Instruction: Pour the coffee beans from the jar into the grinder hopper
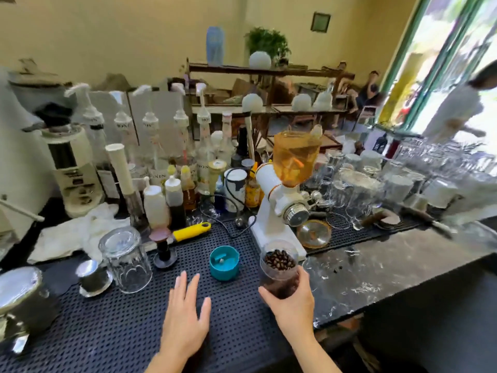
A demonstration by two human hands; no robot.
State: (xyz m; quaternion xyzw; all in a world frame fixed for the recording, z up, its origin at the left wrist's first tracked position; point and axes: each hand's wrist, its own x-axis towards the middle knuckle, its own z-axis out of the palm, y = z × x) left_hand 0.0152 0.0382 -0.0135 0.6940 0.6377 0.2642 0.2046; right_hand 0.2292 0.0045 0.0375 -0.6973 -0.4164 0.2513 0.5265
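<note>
My right hand [291, 305] grips a clear jar [279, 267] from below, upright and open, with dark coffee beans inside. The jar's teal lid [224, 263] lies upside down on the black perforated mat, just left of the jar. Behind the jar stands a white grinder [274, 200] with an amber, see-through hopper [295, 157] on top. The hopper's mouth is uncovered, and its amber lid [314, 234] lies on the mat beside the grinder's base. My left hand [185, 310] hovers flat over the mat, fingers spread, holding nothing.
A ribbed glass [126, 258], a metal filter cup [94, 275] and a tamper [162, 246] stand on the mat at left. Syrup bottles and squeeze bottles crowd the back. Many glasses [376, 189] fill the right. A marble counter [390, 267] extends right of the mat.
</note>
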